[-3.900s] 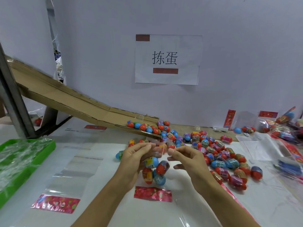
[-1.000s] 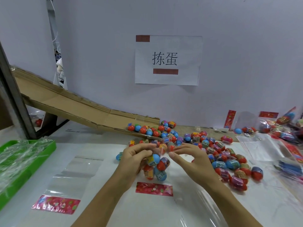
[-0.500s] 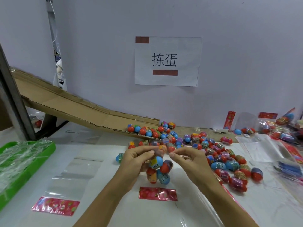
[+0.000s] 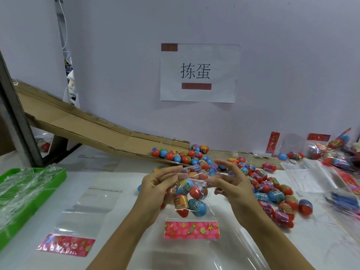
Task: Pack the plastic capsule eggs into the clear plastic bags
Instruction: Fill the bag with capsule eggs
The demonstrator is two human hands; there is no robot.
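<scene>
Here the clear plastic bag (image 4: 191, 193) hangs above the counter (image 4: 120, 250) between the 2 hands, its mouth at the top and a pink printed header strip (image 4: 191, 230) dangling at the bottom. The left hand (image 4: 157, 189) pinches the film at the upper left edge; the right hand (image 4: 233, 187) is at the upper right, fingers loosely spread, and whether it actually grips the film I cannot tell. At least 4 capsule eggs (image 4: 190, 197) sag inside: smooth, hard ovals in red and blue with glossy shrink labels. They look light but round and slippery, likely to roll out if the mouth tips, so the thin, crinkly, limp film is best held near its open edge. More loose eggs (image 4: 272, 193) lie heaped to the right and at the foot of a corrugated cardboard ramp (image 4: 81, 125). A flat empty bag (image 4: 83, 213) lies on the left beside a green tray (image 4: 48, 184).
</scene>
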